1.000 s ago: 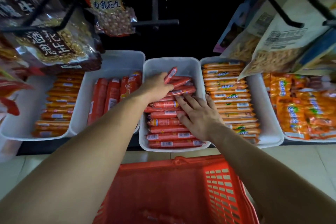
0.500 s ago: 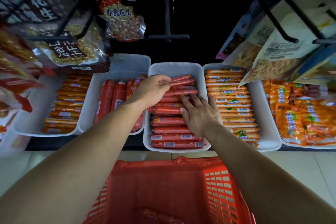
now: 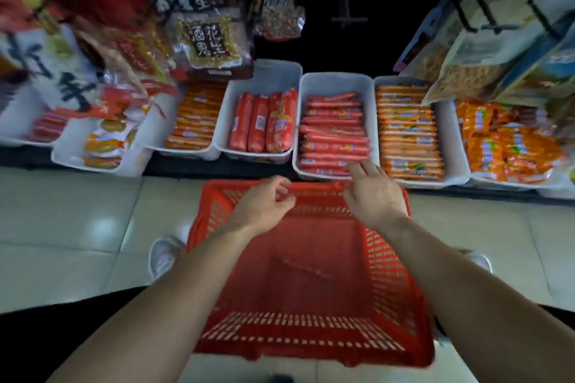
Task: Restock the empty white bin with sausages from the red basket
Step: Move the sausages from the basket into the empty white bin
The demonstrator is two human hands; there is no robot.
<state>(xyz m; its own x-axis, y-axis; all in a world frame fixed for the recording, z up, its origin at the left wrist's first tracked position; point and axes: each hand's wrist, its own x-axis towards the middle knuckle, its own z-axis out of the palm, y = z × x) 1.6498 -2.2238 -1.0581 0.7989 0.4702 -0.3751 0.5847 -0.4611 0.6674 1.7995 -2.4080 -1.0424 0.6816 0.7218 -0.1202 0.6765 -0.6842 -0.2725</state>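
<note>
Both hands have pulled back from white bin (image 3: 336, 79), packed w/ sausages (image 3: 334, 134), to above red basket (image 3: 389, 277); left hand (image 3: 264, 207) fingers loosely curled, right hand (image 3: 375, 196) fingers released, both empty.

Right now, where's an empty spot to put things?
The red plastic basket is mostly bare inside. Bare strips lie at the back of the middle white plastic bin, behind its thin red sausages, and of the white bin of thick red sausages beside it. Pale floor tiles flank the basket. The white bin of orange sticks is packed full.
</note>
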